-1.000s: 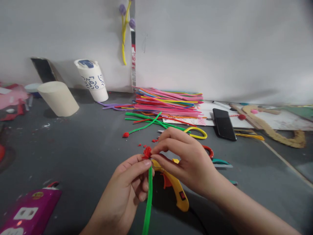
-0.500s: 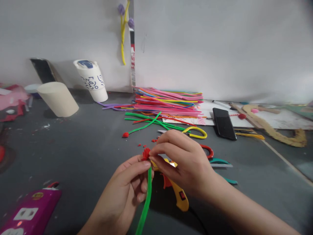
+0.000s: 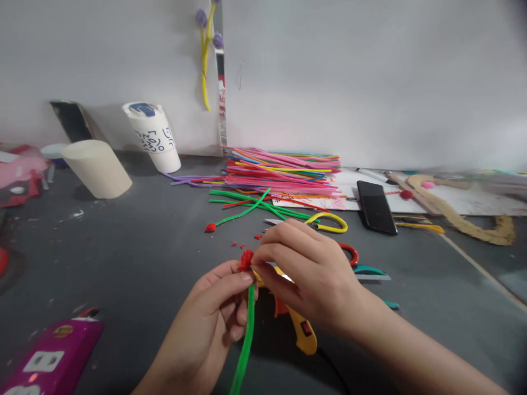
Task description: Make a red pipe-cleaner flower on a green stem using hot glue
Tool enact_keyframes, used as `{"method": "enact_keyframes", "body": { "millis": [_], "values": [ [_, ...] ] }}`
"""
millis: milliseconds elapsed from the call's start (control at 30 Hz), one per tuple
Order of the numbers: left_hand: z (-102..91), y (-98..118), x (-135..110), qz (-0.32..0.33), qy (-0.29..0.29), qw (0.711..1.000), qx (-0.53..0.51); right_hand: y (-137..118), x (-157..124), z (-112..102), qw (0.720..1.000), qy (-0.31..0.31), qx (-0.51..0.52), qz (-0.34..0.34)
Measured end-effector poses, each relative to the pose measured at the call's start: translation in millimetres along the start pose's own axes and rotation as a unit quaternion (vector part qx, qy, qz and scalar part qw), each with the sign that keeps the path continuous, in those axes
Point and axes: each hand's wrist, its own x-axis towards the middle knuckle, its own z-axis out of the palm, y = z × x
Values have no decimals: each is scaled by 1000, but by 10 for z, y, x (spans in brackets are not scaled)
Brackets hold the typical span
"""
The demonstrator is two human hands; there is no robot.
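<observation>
Between my two hands is a pipe-cleaner flower, with a ruffled red head and a green stem hanging down toward me. My left hand pinches it just under the head with thumb and fingers. From the other side, the thumb and fingertips of my right hand are closed at the edge of the red head; the exact contact is partly hidden. Below my right hand a yellow glue gun lies on the table, largely covered. Small red scraps lie just beyond the flower.
Behind my hands are a bundle of coloured pipe cleaners, a second red-tipped stem and yellow-handled scissors. A phone lies right. Leftward stand a white tumbler and beige cylinder; a purple power strip is near.
Both hands keep their hold on the flower with hardly any movement. The whole view has shifted very slightly.
</observation>
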Motion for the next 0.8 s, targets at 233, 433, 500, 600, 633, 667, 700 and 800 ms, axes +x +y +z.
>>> {"method": "enact_keyframes", "body": {
  "millis": [233,433,500,600,633,667,700,800],
  "values": [
    [-3,9,-22,5,-10,1000,6,-19,13,-6,1000,2,-14,-4],
    [10,23,-7,5,-11,1000,7,-21,-8,23,1000,1,-27,1],
    [16,26,-7,9,-13,1000,7,-25,-6,3,1000,12,4,7],
    [15,33,-19,29,-2,999,19,-35,8,-71,993,50,102,39],
    [12,38,-25,41,0,999,27,-38,13,-101,988,63,132,53],
    [9,44,-32,55,1,998,40,-42,19,-130,983,72,154,64],
    [6,51,-39,73,1,996,55,-46,23,-155,980,75,169,71],
    [13,72,-66,145,5,983,114,-65,29,-207,977,72,191,68]
  ]
}}
